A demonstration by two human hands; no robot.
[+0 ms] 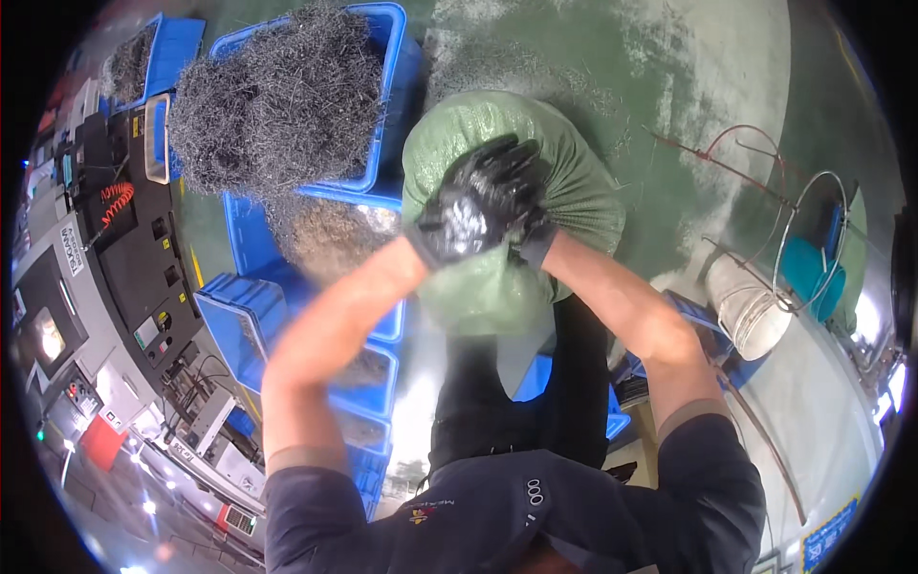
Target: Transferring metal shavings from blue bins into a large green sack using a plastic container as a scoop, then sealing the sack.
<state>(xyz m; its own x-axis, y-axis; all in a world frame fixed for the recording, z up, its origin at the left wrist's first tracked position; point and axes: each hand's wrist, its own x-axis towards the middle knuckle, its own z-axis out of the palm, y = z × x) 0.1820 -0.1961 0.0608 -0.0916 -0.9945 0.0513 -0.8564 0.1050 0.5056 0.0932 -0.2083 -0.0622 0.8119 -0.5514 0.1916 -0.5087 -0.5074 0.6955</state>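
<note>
A bulging green woven sack (583, 182) stands on the floor in front of my legs. Both my hands, in black gloves, meet on top of it and overlap. My left hand (469, 215) lies uppermost, its fingers closed together over the gathered cloth. Partly hidden beside it, my right hand (533, 222) grips the same bunched part, and folds in the sack run outward from there. A loose, blurred flap of the sack (488, 292) hangs toward me below my wrists.
A blue bin (387, 96) heaped with tangled metal shavings (277, 96) stands at far left. More blue bins (239, 311) line my left side. On the right are a white bucket (751, 311), a teal container (811, 273) and a wire hoop (841, 206). Machines (120, 239) stand farther left.
</note>
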